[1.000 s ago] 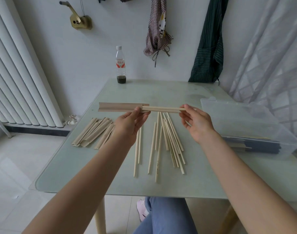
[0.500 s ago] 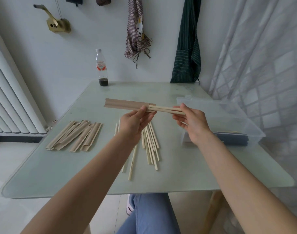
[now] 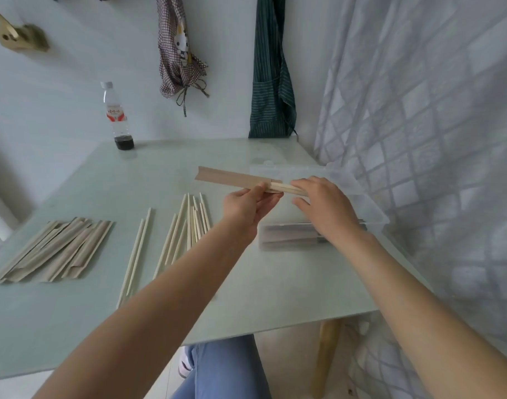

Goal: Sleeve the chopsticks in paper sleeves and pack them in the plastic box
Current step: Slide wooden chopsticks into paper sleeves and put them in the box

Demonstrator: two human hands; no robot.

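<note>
brown sleeve (image 3: pixel 235 177), green striped apron (image 3: pixel 271 79)

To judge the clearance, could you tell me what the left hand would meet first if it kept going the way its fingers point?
The left hand points up and right, toward the right hand, which would likely come first; the plastic box lies beyond. Depth is unclear.

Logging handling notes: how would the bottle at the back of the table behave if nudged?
The bottle is tall, narrow and upright, so probably tippy. Only a little dark liquid shows at its base, so it is likely light. On its side, it would likely roll.
</note>
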